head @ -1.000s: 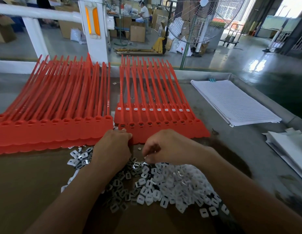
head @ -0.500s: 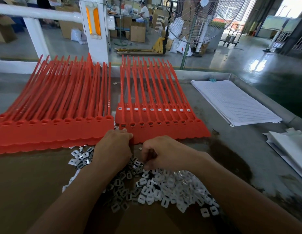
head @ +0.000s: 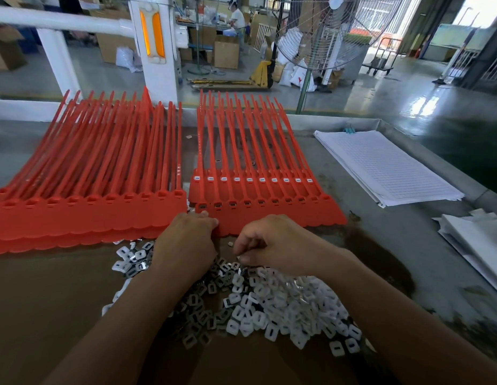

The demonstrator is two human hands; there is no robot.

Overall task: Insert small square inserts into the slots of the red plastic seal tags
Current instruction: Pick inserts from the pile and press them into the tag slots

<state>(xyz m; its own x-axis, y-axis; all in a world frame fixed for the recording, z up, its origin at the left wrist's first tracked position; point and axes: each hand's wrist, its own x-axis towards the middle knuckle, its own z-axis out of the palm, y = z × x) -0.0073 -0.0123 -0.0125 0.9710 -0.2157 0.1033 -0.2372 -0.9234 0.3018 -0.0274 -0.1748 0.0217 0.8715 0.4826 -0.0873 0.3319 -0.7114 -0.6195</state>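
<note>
Two fans of red seal tags lie on the table: a big left batch and a right batch whose slots show white inserts. A pile of small white square inserts lies in front of them on brown cardboard. My left hand rests at the near edge of the right batch, fingers curled against the leftmost tag. My right hand hovers over the pile's far edge with fingers curled, fingertips pinched together; what they hold is hidden.
A stack of lined white paper lies at the right, more white sheets at the far right edge. A raised table rim runs along the right. Behind stand a white post and a fan.
My right hand slid slightly down and toward the insert pile, then shifted back up a little. My left hand stayed at the tag edge.
</note>
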